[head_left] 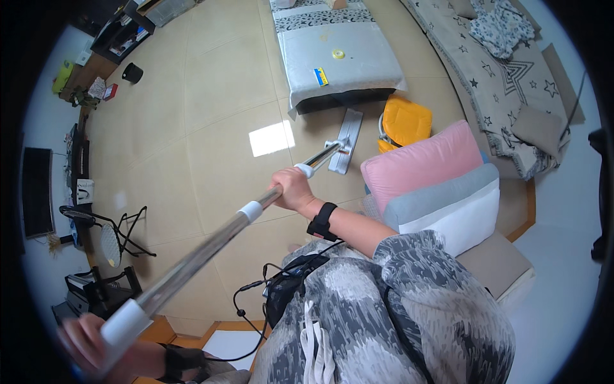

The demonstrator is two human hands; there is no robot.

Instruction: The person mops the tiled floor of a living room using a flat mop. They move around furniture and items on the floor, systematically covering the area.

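A flat mop's metal pole (pixel 194 260) runs slantwise across the view, from the lower left up to a grey mop head (pixel 346 141). That long, flat head lies on the beige tiled floor, just in front of a cloth-covered table. My right hand (pixel 291 189) is closed around the pole partway down, below a white collar (pixel 250 211). At the lower left, my left hand (pixel 88 338) grips the white end sleeve (pixel 125 326) of the pole; it is blurred and partly dark at the rim. Black straps circle both wrists.
The table (pixel 340 72) carries a roll of yellow tape (pixel 338 54) and a blue-yellow packet (pixel 321 77). A yellow padded seat (pixel 407 121) and stacked cushions (pixel 424 168) stand right of the mop head. A sofa (pixel 508 81) lines the right; a folding chair (pixel 115 242) stands left.
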